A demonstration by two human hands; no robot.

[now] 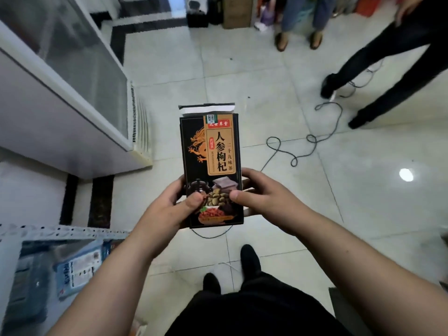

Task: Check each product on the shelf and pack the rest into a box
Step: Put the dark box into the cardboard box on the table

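Black glossy rectangular carton (211, 151) in grip of left hand (167, 209) and right hand (264, 197)

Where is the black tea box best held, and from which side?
Grip the black tea box at its lower half, from its two long sides, as the left hand and right hand do, thumbs on the front. It is tall and narrow, and its white top flap stands open, so avoid the top.

tea box (211, 166): black, orange dragon, tan label | floor (266, 76): pale glossy tiles | cable (303, 146): dark grey
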